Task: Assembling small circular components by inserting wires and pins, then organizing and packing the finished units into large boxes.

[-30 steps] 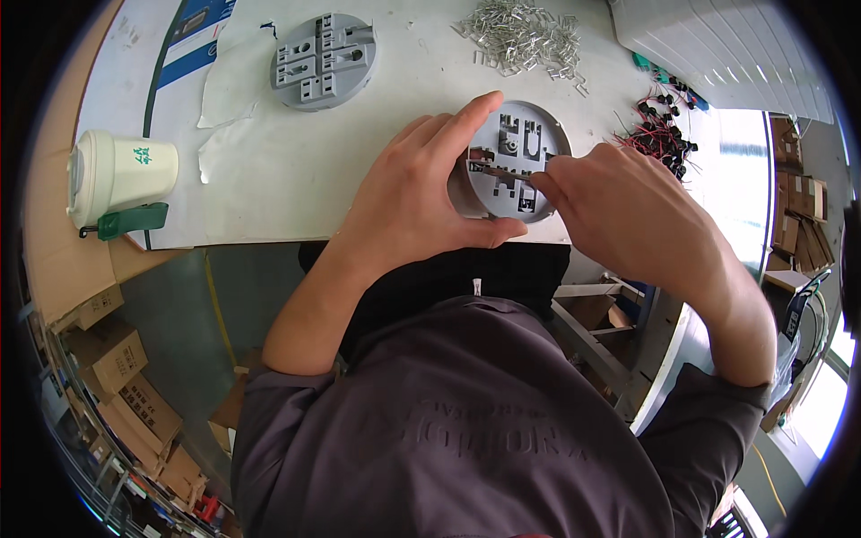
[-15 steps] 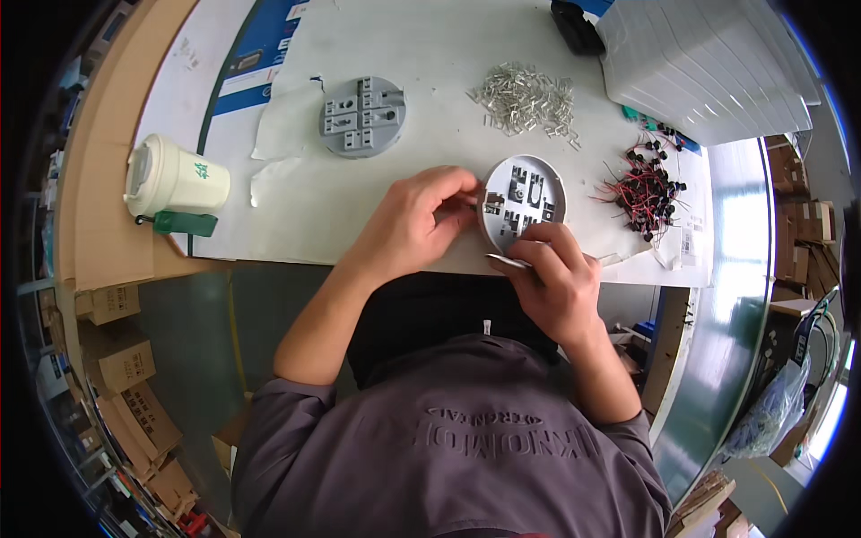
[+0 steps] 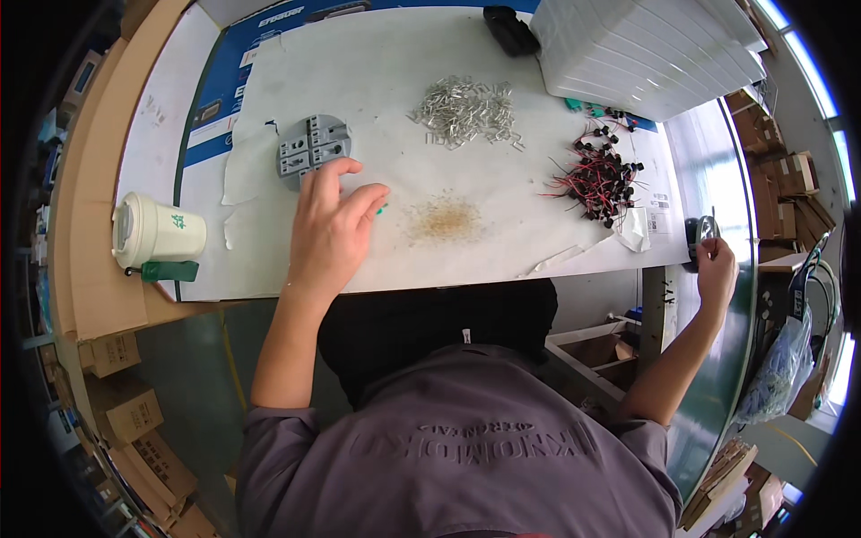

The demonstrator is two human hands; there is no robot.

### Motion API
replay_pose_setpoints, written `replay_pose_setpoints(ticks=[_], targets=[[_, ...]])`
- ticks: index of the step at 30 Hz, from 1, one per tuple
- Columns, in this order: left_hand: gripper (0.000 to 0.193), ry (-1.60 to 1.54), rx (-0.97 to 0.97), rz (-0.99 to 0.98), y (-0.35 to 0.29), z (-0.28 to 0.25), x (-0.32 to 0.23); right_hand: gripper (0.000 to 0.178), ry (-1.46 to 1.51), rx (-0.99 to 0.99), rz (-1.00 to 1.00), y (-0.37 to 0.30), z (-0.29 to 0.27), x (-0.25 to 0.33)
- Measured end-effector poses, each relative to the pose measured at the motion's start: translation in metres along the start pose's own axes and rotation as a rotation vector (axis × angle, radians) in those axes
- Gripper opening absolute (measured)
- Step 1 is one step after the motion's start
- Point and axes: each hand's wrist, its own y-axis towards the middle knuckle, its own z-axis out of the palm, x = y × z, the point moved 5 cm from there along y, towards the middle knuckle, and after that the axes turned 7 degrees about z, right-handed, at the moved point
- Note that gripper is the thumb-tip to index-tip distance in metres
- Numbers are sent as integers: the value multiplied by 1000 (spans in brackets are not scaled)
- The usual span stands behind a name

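Note:
My left hand (image 3: 328, 220) hovers over the table beside a grey round block with raised compartments (image 3: 314, 143), partly covering its lower edge. Its thumb and forefinger are apart, and nothing shows between them. A tiny green bit (image 3: 382, 209) lies by the thumb tip; whether it touches the hand I cannot tell. Out past the table's right end, my right hand (image 3: 717, 266) pinches the rim of a round grey housing (image 3: 708, 228), seen nearly edge-on. Something dark sits against the housing, too small to make out.
Small clear pieces (image 3: 466, 111) form a pile at the back. Black parts with red wires (image 3: 599, 179) are heaped at the right. White stacked trays (image 3: 641, 58) and a black object (image 3: 511, 32) stand behind. A cream cup (image 3: 161, 231) sits at the left; brown specks (image 3: 444, 218) mark the middle.
My right hand has carried the round housing from the table's front to beyond its right end. My left hand has let go and moved left to the grey block. The view has shifted.

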Motion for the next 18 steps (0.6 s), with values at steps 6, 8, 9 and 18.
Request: replay_pose_setpoints(ticks=[6, 8, 9, 18], targets=[[84, 240, 95, -166, 15, -34, 77, 10, 632, 292, -418, -77, -2, 174], [89, 49, 201, -269, 23, -34, 103, 17, 512, 412, -604, -102, 10, 245], [94, -150, 304, -372, 23, -29, 110, 17, 457, 481, -636, -105, 22, 268], [96, -178, 167, 67, 39, -5, -56, 12, 127, 426, -746, -109, 63, 300]])
